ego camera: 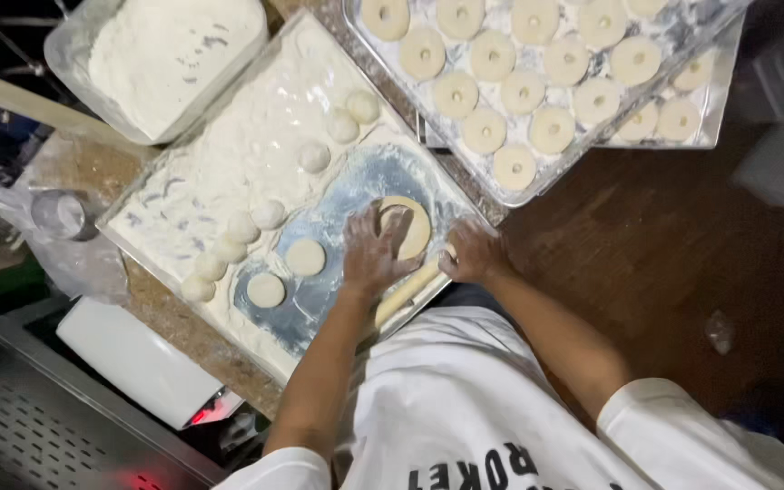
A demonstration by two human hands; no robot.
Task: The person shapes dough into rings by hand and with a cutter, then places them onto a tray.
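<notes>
Head view shows the left hand [376, 254], fingers spread and floury, pressing flat on a dough ring [407, 225] that lies near the near edge of a floured metal tray [338, 195]. Right hand [474, 254] is curled closed around one end of a wooden rolling pin [407, 292], which rests along that same near edge, just beside the ring. Two flattened dough discs [305, 257] lie toward the tray's near-left corner, and a row of dough balls [268, 214] runs across its middle. A second tray of finished rings [682, 27] sits at the far right.
</notes>
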